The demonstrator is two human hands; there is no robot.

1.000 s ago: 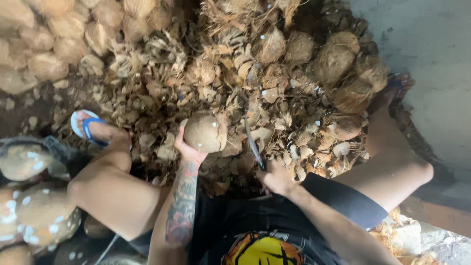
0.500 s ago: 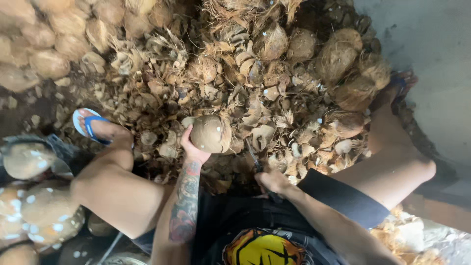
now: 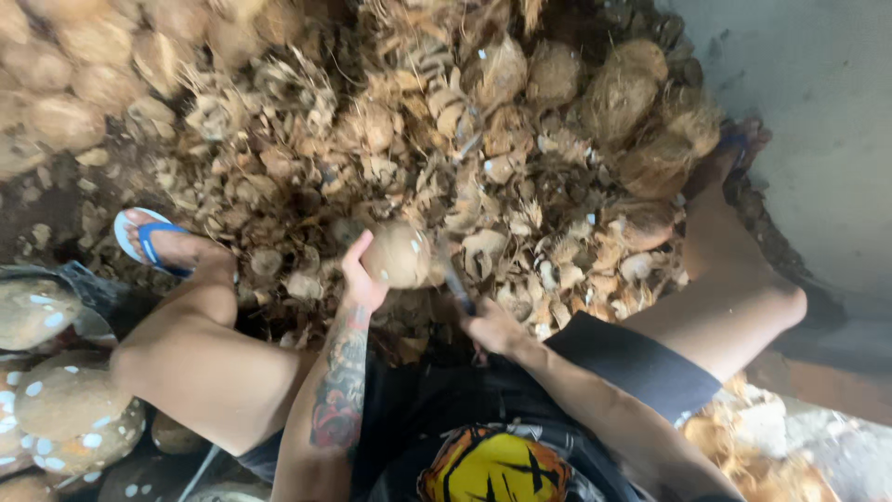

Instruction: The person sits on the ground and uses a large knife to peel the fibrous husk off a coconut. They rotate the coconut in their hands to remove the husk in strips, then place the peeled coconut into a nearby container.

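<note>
Coconut (image 3: 398, 255), round and pale brown, sits gripped in my left hand (image 3: 362, 279) just above the husk pile (image 3: 390, 139), while my right hand (image 3: 492, 327) beside it clasps a dark blade (image 3: 455, 284).

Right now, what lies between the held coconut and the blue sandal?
In the head view, husk scraps cover the ground between the coconut in the left hand and the sandal.
</note>
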